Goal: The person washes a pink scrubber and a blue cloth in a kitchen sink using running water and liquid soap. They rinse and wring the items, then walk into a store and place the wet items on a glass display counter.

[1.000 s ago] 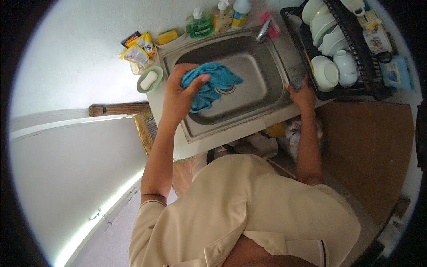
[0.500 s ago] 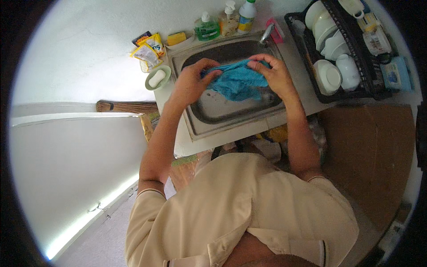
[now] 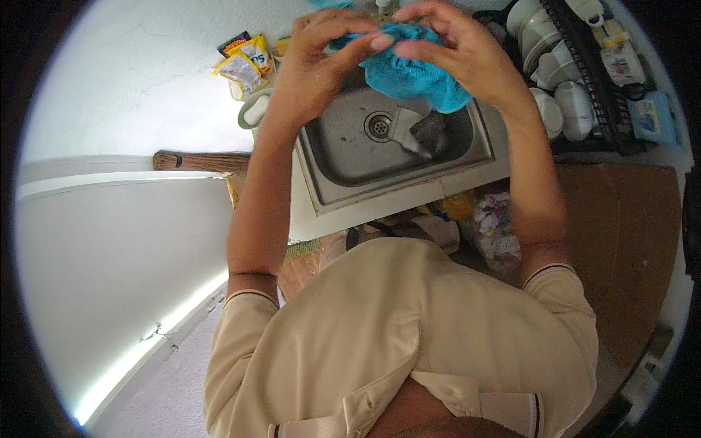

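The left hand [image 3: 321,62] and the right hand [image 3: 467,55] are each partly closed, pinching a bunched blue cloth [image 3: 420,77] between thumb and fingers; the cloth hangs over the far part of the metal sink [image 3: 350,150], set into the pale worktop [image 3: 301,208]; inside the basin a round drain [image 3: 379,127] shows, with a pale and dark patch beside it that may be only a reflection; left of the sink, a green oval dish [image 3: 243,115] holds a white bar of soap [image 3: 257,109], near some yellow packets [image 3: 244,66]; on the right, a black rack [image 3: 586,73] carries white bowls [image 3: 575,109]; below the worktop, a clear bag [image 3: 500,230] contains crumpled bits.
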A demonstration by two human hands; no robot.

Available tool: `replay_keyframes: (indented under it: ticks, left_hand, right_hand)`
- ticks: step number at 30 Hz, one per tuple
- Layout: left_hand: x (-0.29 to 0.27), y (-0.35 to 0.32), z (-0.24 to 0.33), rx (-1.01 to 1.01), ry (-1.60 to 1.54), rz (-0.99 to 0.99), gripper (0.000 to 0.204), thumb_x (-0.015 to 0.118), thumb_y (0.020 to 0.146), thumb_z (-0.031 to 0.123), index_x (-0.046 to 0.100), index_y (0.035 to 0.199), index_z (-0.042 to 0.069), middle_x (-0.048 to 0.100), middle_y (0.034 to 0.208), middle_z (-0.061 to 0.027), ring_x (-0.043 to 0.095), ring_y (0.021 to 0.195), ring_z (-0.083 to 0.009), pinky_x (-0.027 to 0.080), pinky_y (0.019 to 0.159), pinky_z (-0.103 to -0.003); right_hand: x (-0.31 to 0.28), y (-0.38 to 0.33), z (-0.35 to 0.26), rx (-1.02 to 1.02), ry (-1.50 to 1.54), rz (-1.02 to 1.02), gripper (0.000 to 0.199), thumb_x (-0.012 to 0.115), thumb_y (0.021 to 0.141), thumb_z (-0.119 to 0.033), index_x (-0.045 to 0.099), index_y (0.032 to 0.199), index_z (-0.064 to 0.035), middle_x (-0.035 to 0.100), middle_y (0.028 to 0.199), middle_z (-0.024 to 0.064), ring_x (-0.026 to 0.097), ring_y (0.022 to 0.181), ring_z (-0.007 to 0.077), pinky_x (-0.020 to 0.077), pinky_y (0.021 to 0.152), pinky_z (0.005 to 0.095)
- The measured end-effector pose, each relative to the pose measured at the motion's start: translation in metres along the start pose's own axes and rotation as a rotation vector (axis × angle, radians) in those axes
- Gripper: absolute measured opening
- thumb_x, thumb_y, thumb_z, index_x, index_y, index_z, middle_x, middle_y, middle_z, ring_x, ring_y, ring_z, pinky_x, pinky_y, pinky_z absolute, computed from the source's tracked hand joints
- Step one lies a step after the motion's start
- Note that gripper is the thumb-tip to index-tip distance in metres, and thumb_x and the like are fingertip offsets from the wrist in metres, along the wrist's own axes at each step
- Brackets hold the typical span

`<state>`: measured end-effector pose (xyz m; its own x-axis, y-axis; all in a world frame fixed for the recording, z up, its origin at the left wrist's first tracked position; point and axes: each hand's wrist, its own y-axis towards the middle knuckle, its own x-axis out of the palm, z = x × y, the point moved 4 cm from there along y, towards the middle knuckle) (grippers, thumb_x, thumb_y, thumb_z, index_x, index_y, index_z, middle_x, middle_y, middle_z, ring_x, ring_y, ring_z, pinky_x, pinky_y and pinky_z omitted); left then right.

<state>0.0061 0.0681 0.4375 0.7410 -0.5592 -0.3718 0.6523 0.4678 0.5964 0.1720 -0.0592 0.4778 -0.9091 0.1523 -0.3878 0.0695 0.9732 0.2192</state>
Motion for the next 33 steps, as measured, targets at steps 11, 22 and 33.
replay_keyframes:
  ticks: [11,22,33]
  left_hand:
    - [0.075,-0.024,-0.053,-0.542,-0.537,-0.127,0.065,0.072,0.09,0.016,0.043,0.147,0.007,0.069,0.116,-0.0114,0.065,0.103,-0.0215,0.049,0.095,-0.036]
    - [0.061,0.022,-0.011,-0.497,-0.69,-0.438,0.042,0.065,0.09,0.02,0.057,0.13,0.01,0.058,0.128,-0.0061,0.058,0.112,-0.015,0.048,0.094,-0.03]
    - [0.047,0.008,0.05,0.217,0.488,0.647,0.068,0.075,0.091,0.022,0.044,0.15,0.008,0.059,0.138,-0.0147,0.054,0.13,-0.0277,0.046,0.103,-0.039]
  right_hand:
    - [-0.056,-0.02,-0.02,0.239,-0.725,0.195,0.041,0.075,0.095,-0.034,0.067,0.127,-0.01,0.07,0.112,0.0055,0.064,0.106,0.0137,0.051,0.095,0.0294]
    - [0.142,-0.047,0.11,0.323,1.154,0.258,0.065,0.081,0.085,-0.022,0.052,0.14,-0.0048,0.056,0.143,0.0104,0.057,0.131,0.029,0.0502,0.107,0.0449]
    - [0.123,0.011,-0.097,0.033,2.534,-0.501,0.027,0.065,0.101,-0.033,0.059,0.107,-0.0066,0.052,0.092,0.001,0.049,0.067,0.0118,0.0381,0.047,0.0279]
